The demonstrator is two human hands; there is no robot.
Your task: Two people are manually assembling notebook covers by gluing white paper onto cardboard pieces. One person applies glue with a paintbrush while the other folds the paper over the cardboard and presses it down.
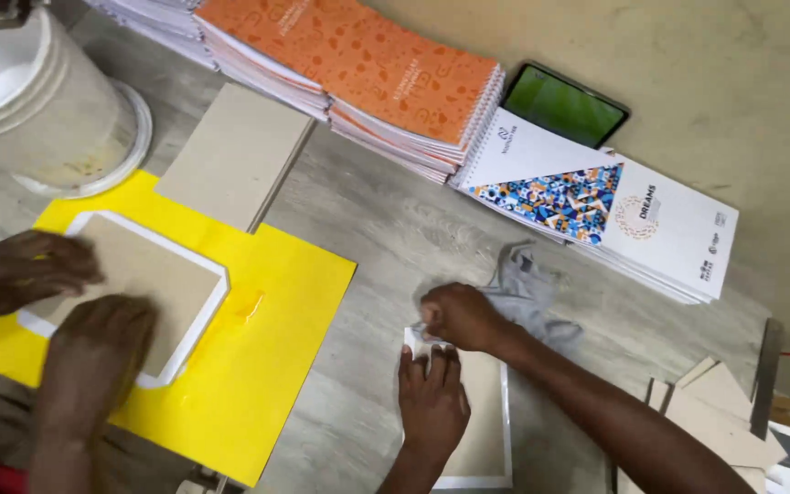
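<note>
Grey board under 2 hands, left hand, right hand

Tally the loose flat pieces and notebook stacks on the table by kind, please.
Yellow sheets: 1
White-edged grey boards being pressed, one under the left hand and right hand, one under another person's hands: 2
Bare grey board stacks: 1
Orange notebook stacks: 1
White notebook stacks: 1
Total: 6

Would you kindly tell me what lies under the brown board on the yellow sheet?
A white sheet shows around the board. Both hands, left and right, cover its near edge.
</note>
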